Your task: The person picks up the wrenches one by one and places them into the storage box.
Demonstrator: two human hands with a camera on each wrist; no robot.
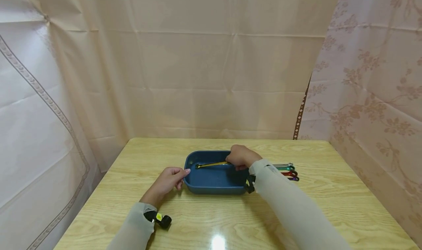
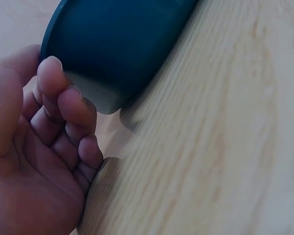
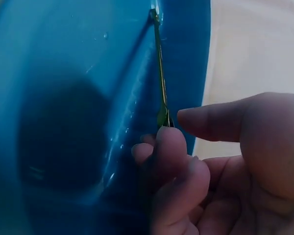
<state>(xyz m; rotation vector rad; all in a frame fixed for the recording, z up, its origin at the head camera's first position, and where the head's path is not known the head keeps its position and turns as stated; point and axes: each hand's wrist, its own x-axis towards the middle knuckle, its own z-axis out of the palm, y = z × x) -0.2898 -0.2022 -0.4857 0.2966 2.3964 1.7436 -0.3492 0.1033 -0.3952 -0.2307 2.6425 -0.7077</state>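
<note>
A blue rectangular tray (image 1: 214, 190) sits on the table, and a yellow-gold wrench (image 1: 211, 164) lies inside it towards the far wall. My left hand (image 1: 169, 180) pinches the tray's left rim, thumb on top and curled fingers below. Over the tray's far right part, my right hand (image 1: 242, 156) holds the wrench's right end between thumb and fingers. In the right wrist view the wrench (image 3: 161, 73) points away from the fingertips, its far end against the tray (image 3: 63, 49). The gripped end is mostly hidden by the fingers.
Just right of the tray lie several coloured wrenches (image 1: 290, 173), among them green, red and purple ones, partly hidden by the right sleeve (image 1: 293, 202). Beneath everything is a wood-grain table (image 1: 184, 224). A beige cloth (image 1: 197, 78) hangs behind it, with patterned cloths at both sides.
</note>
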